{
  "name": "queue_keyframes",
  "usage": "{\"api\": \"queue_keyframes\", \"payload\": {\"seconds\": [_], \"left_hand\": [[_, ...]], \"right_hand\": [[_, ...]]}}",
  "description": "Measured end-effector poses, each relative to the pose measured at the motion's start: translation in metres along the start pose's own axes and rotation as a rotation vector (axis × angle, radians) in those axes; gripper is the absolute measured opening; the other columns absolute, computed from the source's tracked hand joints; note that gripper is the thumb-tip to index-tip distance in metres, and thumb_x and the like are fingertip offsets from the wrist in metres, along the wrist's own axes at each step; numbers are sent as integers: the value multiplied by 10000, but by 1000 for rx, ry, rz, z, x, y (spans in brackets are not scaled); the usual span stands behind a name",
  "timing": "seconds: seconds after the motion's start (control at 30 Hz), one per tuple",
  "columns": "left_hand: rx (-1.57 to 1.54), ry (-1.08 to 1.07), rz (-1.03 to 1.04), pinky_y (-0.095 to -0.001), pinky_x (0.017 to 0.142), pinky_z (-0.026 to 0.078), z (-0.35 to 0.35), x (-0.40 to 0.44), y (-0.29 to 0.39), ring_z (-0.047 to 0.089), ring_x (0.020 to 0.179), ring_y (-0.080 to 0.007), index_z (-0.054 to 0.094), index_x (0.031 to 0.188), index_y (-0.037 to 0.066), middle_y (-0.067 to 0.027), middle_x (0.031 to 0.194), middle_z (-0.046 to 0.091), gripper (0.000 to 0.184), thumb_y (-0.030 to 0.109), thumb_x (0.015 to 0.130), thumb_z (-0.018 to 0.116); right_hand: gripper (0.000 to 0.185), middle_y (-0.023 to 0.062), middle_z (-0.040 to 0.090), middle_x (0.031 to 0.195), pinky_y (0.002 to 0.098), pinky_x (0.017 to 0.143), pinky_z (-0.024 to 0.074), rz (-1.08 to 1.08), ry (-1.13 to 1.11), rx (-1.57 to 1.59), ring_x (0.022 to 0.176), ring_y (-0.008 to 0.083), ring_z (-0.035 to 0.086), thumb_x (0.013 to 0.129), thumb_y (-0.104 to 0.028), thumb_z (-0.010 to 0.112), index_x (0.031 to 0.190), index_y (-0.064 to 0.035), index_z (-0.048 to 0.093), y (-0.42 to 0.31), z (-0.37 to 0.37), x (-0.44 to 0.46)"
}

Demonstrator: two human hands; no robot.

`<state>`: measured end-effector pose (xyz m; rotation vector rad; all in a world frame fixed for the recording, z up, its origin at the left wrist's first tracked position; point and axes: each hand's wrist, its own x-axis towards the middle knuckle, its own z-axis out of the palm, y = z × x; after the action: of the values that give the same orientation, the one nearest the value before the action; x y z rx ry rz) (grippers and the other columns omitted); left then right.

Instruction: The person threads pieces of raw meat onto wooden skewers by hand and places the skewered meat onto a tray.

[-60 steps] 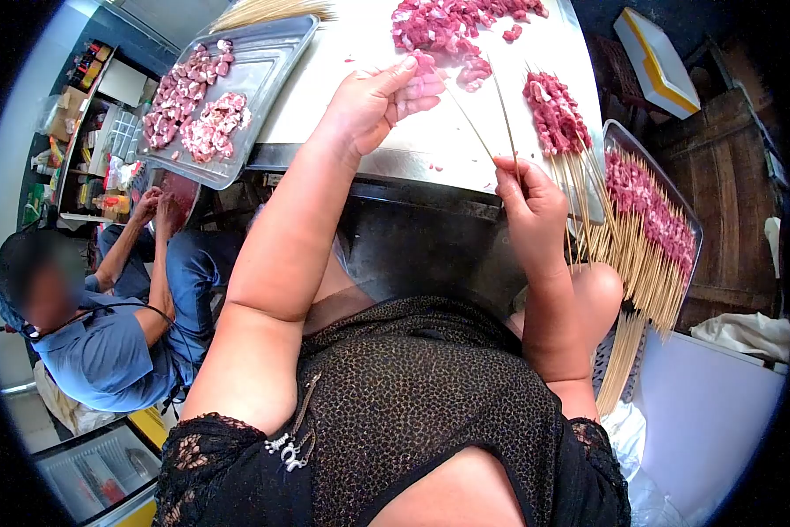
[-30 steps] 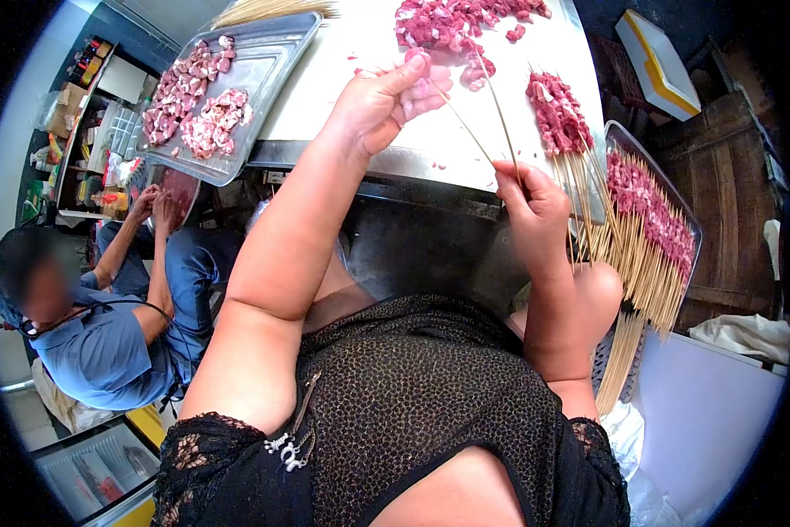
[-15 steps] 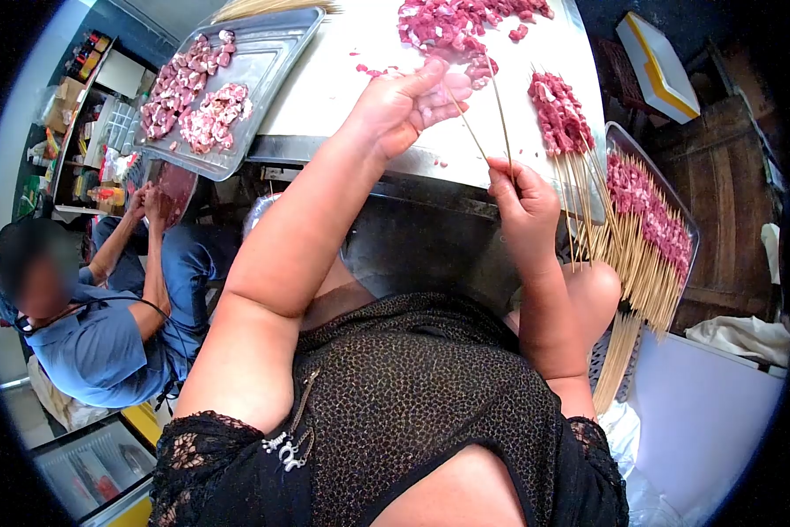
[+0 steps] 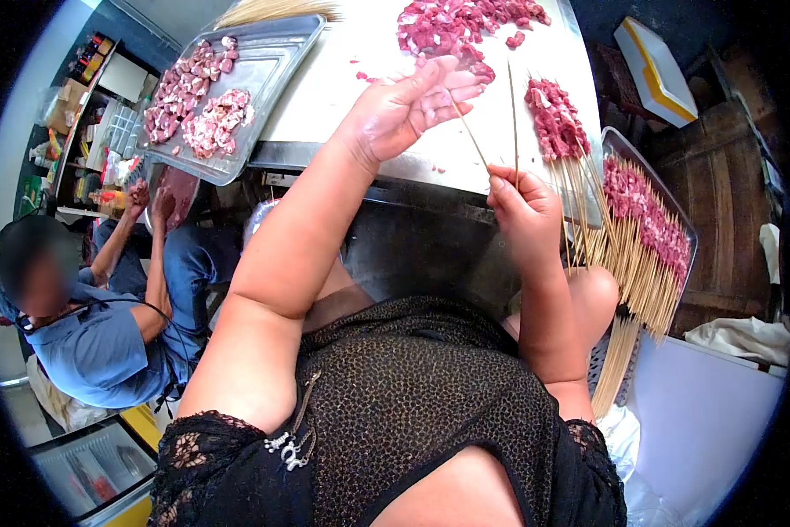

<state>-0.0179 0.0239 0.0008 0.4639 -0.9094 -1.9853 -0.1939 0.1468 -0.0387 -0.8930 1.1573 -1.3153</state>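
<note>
My left hand is turned palm up over the table edge, its fingers loosely bent and apart. Just beyond its fingertips is the pile of raw red meat pieces. Pinched in my right hand are two thin wooden skewers, both looking bare. One skewer slants up to the left, with its tip at my left fingers. The other skewer points nearly straight away from me. Whether a small bit of meat lies in my left fingers is hard to make out.
Finished meat skewers lie at the table's right side. Several more fill a metal tray beyond. A metal tray of meat chunks stands on the left, with loose skewers behind it. A seated person works at the left.
The longer skewer in my right hand has swung more upright, away from the meat pile. My left hand has shifted slightly. The other person's hands have moved a little apart.
</note>
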Motion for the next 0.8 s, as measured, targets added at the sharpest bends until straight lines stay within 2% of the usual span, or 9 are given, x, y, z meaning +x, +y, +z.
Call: {"api": "queue_keyframes", "payload": {"seconds": [0.07,0.13,0.23,0.53,0.8], "left_hand": [[20,58,12,-421,952,448,1,0,0,548,1079,-322,461,1184,-39,-222,1153,552,362,225,937,466],[-56,226,109,-408,904,490,-4,5,-2,593,1003,-300,502,1125,-31,-198,1083,592,302,194,924,497],[-64,268,87,-415,894,499,-13,8,7,600,991,-291,509,1105,-29,-202,1088,587,276,173,916,510],[22,276,122,-396,859,520,0,2,2,621,947,-280,510,1100,-27,-197,1048,608,283,187,914,516],[87,264,113,-398,863,519,-2,1,3,621,948,-283,512,1087,-32,-204,1041,609,269,171,912,519]], "right_hand": [[183,-20,570,699,138,476,317,2,1,3,531,7,429,860,-94,590,1018,-9,631,1,-1,0],[189,-23,566,696,144,484,324,-7,-3,-45,543,10,435,859,-95,591,1021,-7,631,3,-2,0],[189,-25,563,696,149,497,331,-82,36,-121,557,10,436,859,-98,592,1016,-3,635,7,-2,-1],[169,-16,577,711,174,579,396,-148,43,-225,634,35,489,861,-83,583,987,14,641,6,0,0],[162,-12,583,715,183,588,411,-160,63,-303,638,40,499,853,-74,589,976,13,648,3,-2,1]]}}
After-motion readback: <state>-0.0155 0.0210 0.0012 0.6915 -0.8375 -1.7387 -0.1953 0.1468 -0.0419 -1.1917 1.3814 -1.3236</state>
